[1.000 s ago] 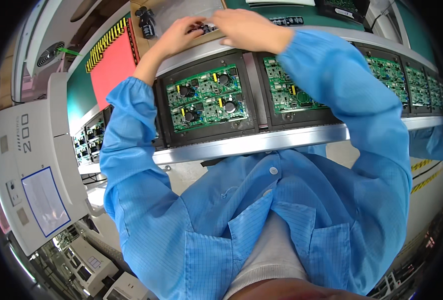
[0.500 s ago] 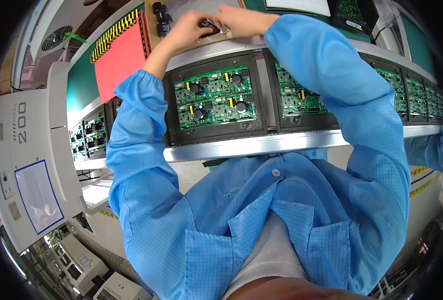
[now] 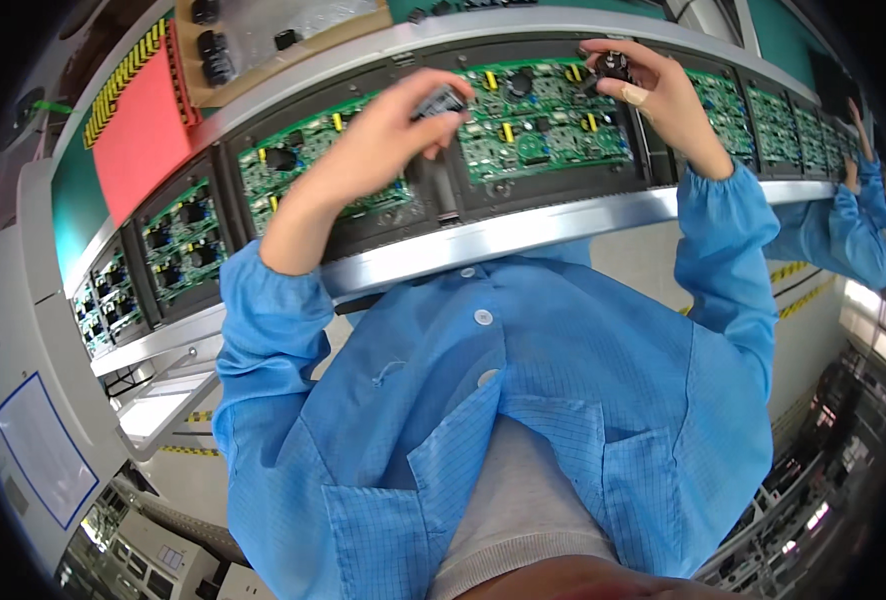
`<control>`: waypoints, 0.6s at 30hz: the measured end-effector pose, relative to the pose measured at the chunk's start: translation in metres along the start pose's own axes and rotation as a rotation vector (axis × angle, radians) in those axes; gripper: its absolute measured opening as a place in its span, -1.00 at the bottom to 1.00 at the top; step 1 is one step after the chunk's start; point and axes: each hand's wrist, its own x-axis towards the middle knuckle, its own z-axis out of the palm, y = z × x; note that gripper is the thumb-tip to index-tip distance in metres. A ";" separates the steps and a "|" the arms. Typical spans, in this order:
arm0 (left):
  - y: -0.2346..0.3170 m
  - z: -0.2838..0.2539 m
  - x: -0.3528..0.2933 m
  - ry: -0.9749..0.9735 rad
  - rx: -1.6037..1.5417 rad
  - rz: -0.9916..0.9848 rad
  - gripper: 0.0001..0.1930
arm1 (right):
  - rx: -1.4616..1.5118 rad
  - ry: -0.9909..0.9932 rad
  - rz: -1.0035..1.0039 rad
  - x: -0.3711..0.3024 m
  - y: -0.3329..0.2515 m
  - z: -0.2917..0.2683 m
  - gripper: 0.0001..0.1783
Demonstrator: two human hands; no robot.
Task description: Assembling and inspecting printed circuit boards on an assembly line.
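Observation:
My left hand is closed on a dark cylindrical capacitor, held above the gap between two carriers. My right hand, with a tan plaster on one finger, pinches a second black capacitor. That one is at the far right corner of the middle circuit board; whether it touches the board I cannot tell. The green board lies in a black carrier and bears yellow parts and a black round capacitor. Partly behind my left hand lies another board.
A cardboard box holding several black capacitors stands at the far left, beside a red sheet. A silver rail runs along the near edge. More boards line both sides. A co-worker's blue sleeve shows at far right.
Both hands have left the cardboard box and come to the boards, each with a capacitor. The right hand has moved right. The view has shifted to the right.

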 end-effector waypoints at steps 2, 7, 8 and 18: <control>-0.009 0.033 0.014 -0.054 0.099 0.058 -0.66 | -0.340 0.073 -0.072 -0.026 0.013 -0.008 -0.45; -0.023 0.074 0.049 0.097 0.555 0.427 -0.64 | -0.146 0.151 0.319 -0.066 0.016 0.001 -0.60; -0.023 0.077 0.053 0.146 0.585 0.460 -0.61 | -0.245 0.144 0.276 -0.072 0.028 -0.001 -0.67; -0.023 0.082 0.051 0.101 0.737 0.373 -0.61 | -0.199 0.085 0.048 -0.083 0.038 0.002 -0.55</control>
